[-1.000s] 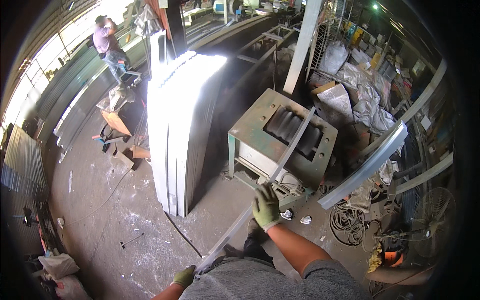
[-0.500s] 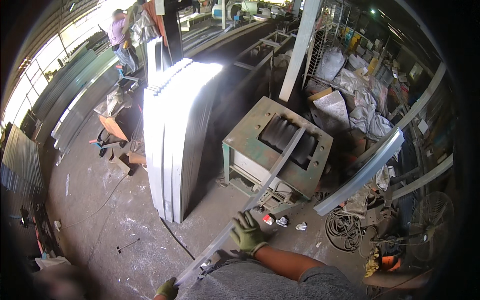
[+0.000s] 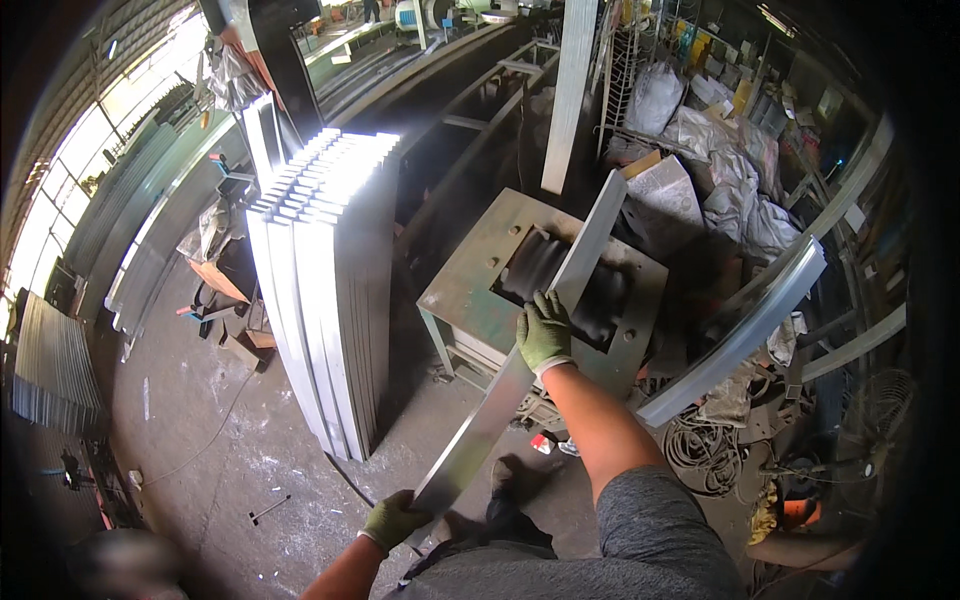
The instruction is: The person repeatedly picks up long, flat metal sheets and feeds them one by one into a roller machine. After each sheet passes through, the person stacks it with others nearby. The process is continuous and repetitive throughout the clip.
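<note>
A stack of metal sheets [image 3: 330, 290] stands upright on the floor. The left hand [image 3: 395, 520], gloved, fingers closed, grips the near end of a long metal strip [image 3: 520, 365]. The right hand [image 3: 545, 332] clamps the strip midway, above the green machine table [image 3: 460, 295], where its far end rests.

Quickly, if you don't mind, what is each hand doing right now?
Left hand: closed on the near end of the long metal strip.
Right hand: closed on the same strip, partway along it.
</note>
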`<state>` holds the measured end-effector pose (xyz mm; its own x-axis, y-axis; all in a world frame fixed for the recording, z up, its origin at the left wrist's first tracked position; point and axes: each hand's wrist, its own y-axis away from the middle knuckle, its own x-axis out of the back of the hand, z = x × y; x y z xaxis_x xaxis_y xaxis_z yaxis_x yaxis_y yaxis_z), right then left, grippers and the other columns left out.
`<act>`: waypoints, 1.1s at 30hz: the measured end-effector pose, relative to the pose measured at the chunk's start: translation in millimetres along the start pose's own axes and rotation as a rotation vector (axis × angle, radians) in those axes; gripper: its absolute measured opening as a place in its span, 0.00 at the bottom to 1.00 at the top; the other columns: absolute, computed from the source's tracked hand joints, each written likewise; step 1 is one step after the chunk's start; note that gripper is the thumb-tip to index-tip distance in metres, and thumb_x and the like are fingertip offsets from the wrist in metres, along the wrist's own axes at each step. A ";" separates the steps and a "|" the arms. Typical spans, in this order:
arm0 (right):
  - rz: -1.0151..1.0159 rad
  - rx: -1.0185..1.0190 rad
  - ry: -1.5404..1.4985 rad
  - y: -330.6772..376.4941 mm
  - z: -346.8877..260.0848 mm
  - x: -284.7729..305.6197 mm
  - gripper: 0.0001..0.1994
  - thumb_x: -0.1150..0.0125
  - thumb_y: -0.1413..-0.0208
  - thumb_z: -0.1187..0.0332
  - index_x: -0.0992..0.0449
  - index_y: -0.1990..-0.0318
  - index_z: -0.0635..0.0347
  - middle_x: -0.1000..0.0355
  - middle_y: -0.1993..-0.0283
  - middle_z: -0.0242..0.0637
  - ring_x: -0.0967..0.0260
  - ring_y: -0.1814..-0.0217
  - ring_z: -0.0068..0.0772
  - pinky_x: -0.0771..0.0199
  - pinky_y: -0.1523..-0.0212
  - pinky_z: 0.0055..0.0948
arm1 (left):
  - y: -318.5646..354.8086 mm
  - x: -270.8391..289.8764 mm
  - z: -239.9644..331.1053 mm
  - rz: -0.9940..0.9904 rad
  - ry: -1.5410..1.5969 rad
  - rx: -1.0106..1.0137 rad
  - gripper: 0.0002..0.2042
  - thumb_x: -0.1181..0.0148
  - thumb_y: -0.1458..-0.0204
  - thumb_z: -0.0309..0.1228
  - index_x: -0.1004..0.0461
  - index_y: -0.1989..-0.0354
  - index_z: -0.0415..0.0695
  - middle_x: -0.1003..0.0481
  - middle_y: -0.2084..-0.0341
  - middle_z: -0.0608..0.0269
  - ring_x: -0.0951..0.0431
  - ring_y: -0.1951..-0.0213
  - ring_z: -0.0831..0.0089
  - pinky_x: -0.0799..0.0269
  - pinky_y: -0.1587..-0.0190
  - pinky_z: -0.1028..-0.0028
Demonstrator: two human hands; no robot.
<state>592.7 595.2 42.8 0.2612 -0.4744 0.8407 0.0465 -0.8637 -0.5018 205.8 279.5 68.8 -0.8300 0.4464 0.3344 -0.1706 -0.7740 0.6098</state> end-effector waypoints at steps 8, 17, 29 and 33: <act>0.054 0.008 0.090 -23.8 44.5 -27.2 0.14 0.41 0.33 0.60 0.16 0.52 0.59 0.20 0.40 0.45 0.30 0.29 0.58 0.32 0.27 0.55 | -32.6 -16.6 75.3 0.059 -0.080 0.118 0.32 0.40 0.33 0.63 0.14 0.50 0.41 0.13 0.62 0.48 0.12 0.58 0.60 0.19 0.54 0.60; 0.017 0.065 0.052 15.8 16.1 -13.8 0.16 0.43 0.30 0.59 0.16 0.48 0.60 0.21 0.35 0.46 0.34 0.24 0.58 0.37 0.23 0.54 | -11.3 -30.2 22.6 0.087 -0.063 0.115 0.32 0.41 0.33 0.64 0.14 0.53 0.41 0.14 0.65 0.47 0.13 0.60 0.57 0.20 0.54 0.59; -0.129 0.021 0.017 149.3 -128.0 7.0 0.19 0.42 0.33 0.61 0.21 0.40 0.61 0.30 0.27 0.44 0.44 0.19 0.59 0.46 0.20 0.59 | 69.9 -15.1 -167.6 0.076 -0.095 0.114 0.27 0.40 0.30 0.56 0.15 0.52 0.40 0.15 0.66 0.50 0.16 0.62 0.63 0.21 0.54 0.59; -0.153 0.017 0.000 190.1 -167.6 14.4 0.19 0.41 0.35 0.61 0.21 0.40 0.61 0.31 0.26 0.43 0.46 0.17 0.59 0.46 0.19 0.59 | 99.5 -9.0 -219.4 0.009 -0.087 0.143 0.25 0.42 0.29 0.53 0.14 0.52 0.40 0.14 0.63 0.44 0.13 0.58 0.52 0.21 0.52 0.56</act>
<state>443.8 395.7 -6.4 0.2494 -0.3374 0.9077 0.1018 -0.9230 -0.3710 79.8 100.0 -31.3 -0.7808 0.4816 0.3980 -0.0804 -0.7092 0.7005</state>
